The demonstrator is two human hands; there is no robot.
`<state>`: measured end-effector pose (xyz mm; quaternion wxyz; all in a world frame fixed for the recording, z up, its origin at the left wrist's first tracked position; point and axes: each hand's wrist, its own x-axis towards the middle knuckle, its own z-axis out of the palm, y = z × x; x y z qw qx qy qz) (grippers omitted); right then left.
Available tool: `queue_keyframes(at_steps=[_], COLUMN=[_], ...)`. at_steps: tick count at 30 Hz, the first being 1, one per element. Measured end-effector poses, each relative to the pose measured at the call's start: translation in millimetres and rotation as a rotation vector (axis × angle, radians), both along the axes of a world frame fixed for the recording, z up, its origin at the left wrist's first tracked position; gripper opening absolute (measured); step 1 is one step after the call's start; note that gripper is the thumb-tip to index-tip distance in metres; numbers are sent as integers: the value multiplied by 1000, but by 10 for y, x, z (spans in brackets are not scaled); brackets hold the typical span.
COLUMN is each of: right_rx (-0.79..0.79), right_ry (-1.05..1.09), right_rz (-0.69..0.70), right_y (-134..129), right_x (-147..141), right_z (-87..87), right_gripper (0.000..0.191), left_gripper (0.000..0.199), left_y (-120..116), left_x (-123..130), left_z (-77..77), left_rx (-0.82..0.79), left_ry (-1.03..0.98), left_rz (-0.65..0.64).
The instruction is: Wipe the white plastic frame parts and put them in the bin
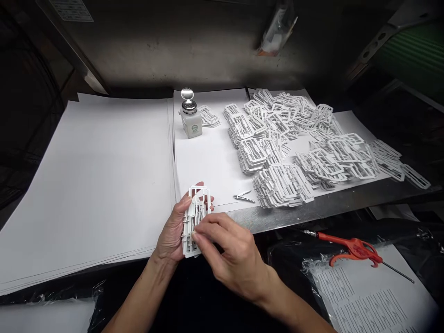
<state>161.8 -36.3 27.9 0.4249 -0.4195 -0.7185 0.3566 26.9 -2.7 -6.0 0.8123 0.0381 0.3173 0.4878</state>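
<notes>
In the head view, my left hand (pixel 172 231) is wrapped around a small stack of white plastic frames (pixel 188 252), held upright above the table's front edge. The frames have rounded corners, long slots and thin inner bars. Thumb and forefinger of my right hand (pixel 231 247) are pinched together at the face of the top frame, near its lower middle. My fingers hide the exact spot they grip. To the right of the held stack, a small pair of metal tweezers or nippers (pixel 244 197) lies on the paper.
Many piles of similar white frames (pixel 282 182) cover the right side. A pump bottle (pixel 191 124) with its metal lid raised stands at the back, beside a few frames (pixel 209 116). White paper sheets (pixel 104 185) cover the left. A red air gun (pixel 357 249) lies lower right.
</notes>
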Motion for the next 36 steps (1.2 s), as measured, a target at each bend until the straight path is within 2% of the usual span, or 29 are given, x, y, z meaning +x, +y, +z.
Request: queue_keyframes(at_steps=[7, 11, 18, 24, 36], right_rx=[-191, -381, -678, -760, -838], right_ry=[-68, -32, 220, 339, 445], right_rz=[-119, -86, 74, 128, 156], right_y=[8, 8, 88, 102, 142], right_x=[237, 176, -71, -165, -154], right_z=[-24, -67, -189, -194, -240], right_gripper=[11, 15, 28, 32, 31], left_gripper=[43, 45, 40, 42, 41], left_y=[40, 20, -61, -95, -41], left_x=[-134, -163, -213, -274, -307], left_z=[72, 73, 45, 43, 17], left_rx=[68, 70, 84, 83, 25], left_ry=[64, 58, -6, -26, -54], left_rz=[62, 64, 93, 102, 116])
